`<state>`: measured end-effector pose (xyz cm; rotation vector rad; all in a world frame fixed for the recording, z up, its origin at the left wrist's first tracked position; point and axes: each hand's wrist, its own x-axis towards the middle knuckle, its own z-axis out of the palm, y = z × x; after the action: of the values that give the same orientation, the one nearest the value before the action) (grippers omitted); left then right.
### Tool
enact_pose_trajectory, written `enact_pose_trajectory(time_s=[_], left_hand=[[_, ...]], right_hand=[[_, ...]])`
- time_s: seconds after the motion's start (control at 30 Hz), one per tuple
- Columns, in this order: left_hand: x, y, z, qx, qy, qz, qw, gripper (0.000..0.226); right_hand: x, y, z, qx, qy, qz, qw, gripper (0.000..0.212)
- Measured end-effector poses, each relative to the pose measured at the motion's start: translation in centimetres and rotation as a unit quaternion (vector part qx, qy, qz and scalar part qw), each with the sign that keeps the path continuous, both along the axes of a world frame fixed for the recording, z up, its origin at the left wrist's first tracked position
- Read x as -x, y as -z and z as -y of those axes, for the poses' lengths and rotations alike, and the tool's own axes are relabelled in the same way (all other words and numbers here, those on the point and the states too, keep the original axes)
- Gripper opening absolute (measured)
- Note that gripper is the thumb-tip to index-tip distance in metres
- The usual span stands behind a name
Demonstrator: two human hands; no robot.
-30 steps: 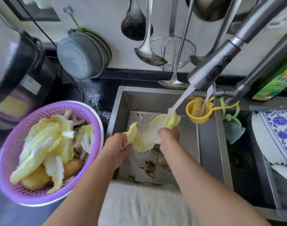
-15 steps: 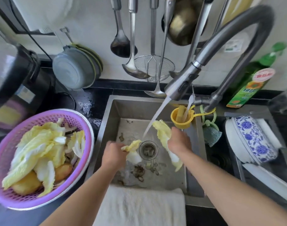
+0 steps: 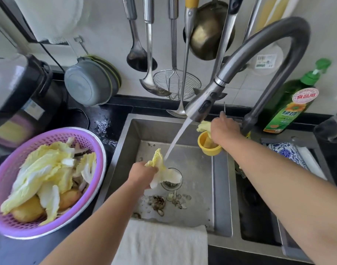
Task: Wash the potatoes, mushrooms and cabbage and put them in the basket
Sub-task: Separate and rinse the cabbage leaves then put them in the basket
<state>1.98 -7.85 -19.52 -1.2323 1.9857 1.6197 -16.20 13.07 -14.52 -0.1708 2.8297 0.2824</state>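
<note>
Nearly done I'd say: basket [image 3: 8,188] left of the hands already holds cabbage and potatoes. Left hand [image 3: 140,175] grips a cabbage leaf [image 3: 160,165] under the water, right hand [image 3: 224,129] pinches another leaf [image 3: 203,126] by the tap [image 3: 202,106].

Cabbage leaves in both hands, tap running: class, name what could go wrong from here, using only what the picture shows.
1. The right hand pinches a cabbage piece while reaching for the tap lever; the piece could slip into the yellow cup.
2. The left hand holds a cabbage leaf just above the drain and the scraps; it may touch them and get dirty again.
3. The water stream hits the leaf's edge and may splash the wet counter.
</note>
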Motion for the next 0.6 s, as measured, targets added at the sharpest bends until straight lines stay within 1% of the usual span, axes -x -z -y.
enact_pose_trajectory(time_s=[0.1,0.2,0.23,0.3,0.33,0.37,0.4,0.47,0.53,0.6], left_hand=[[0.1,-0.5,0.1,0.004,0.002,0.006,1.0,0.025],[0.2,-0.8,0.6,0.011,0.002,-0.01,1.0,0.028],[0.1,-0.9,0.9,0.033,0.006,-0.018,0.999,0.027],[-0.1,-0.8,1.2,0.12,0.022,-0.044,0.992,0.014],[-0.4,-0.9,1.2,0.176,0.04,-0.05,0.982,0.008],[-0.7,-0.7,1.2,0.238,0.075,-0.038,0.968,0.009],[-1.0,-0.5,1.2,0.296,0.12,-0.005,0.948,0.011],[-2.1,0.1,1.1,0.343,0.152,0.035,0.926,0.011],[-2.4,0.4,0.9,0.363,0.167,0.03,0.916,0.012],[-2.6,0.9,0.7,0.372,0.216,0.054,0.901,0.012]], right_hand=[[0.8,-0.6,-0.2,-0.001,0.025,-0.012,1.0,0.049],[0.8,-1.1,-0.4,0.045,0.032,-0.004,0.998,0.041],[0.1,-0.9,-0.2,0.08,0.035,-0.008,0.996,0.037],[-2.6,0.4,0.6,0.177,0.056,-0.024,0.982,0.028],[-4.4,1.5,1.1,0.232,0.082,-0.035,0.969,0.025],[-6.3,2.9,1.6,0.278,0.113,-0.044,0.953,0.024],[-8.2,4.2,2.0,0.304,0.135,-0.04,0.942,0.024],[-11.6,6.9,2.3,0.295,0.154,0.01,0.943,0.02],[-13.6,8.8,2.0,0.296,0.172,0.021,0.939,0.02],[-14.9,9.7,1.9,0.28,0.149,0.04,0.948,0.024]])
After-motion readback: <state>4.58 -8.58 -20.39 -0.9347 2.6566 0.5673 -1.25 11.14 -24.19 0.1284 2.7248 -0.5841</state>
